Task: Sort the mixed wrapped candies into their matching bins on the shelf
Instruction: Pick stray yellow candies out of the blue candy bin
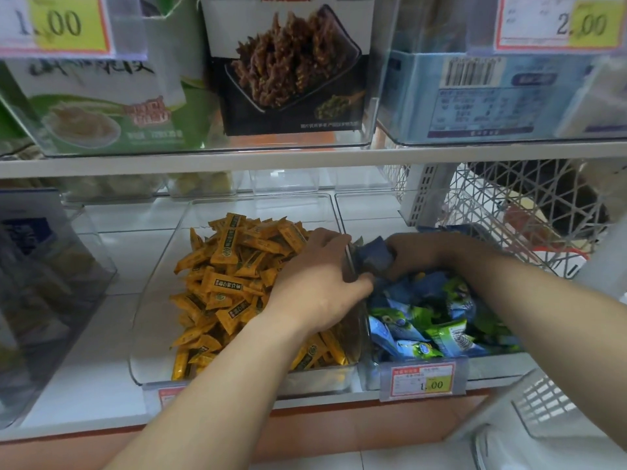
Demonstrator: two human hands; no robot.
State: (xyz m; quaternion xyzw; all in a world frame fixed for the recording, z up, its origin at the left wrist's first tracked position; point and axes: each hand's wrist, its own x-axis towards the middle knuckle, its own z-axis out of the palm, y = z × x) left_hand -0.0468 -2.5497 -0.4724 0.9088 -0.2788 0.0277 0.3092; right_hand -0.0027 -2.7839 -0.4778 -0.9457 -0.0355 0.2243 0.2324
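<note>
Orange stick candies [234, 283] are heaped in a clear bin [152, 361] left of centre in the frame, their long axes pointing every way. Over the right edge of that heap the left hand [315, 283] is laid palm down, with its fingers bent over the top of the clear wall [349, 262] that parts this bin from the next. Whether the wall or a wrapper is gripped by it cannot be told, since the fingertips are hidden behind the wall.

Just right of the wall, at mid-frame, a small bunch of dark blue candies [375, 254] is held in the curled fingers of the right hand [424, 254], which is met there almost knuckle to knuckle by the left. The bunch is thus placed on the right-hand side of the wall, above the far left corner of the neighbouring bin [492, 366]. That bin is filled with blue and green candies [434, 320], which lie directly below the right hand and run toward the bottom of the frame.

The release appears to be a matter of a short drop only. The right hand is judged the nearer, and the wrappers need not be turned to any axis. A yellow price tag [422, 379] is clipped to the shelf front, and a white lattice basket [509, 205] is seen at the right edge.
</note>
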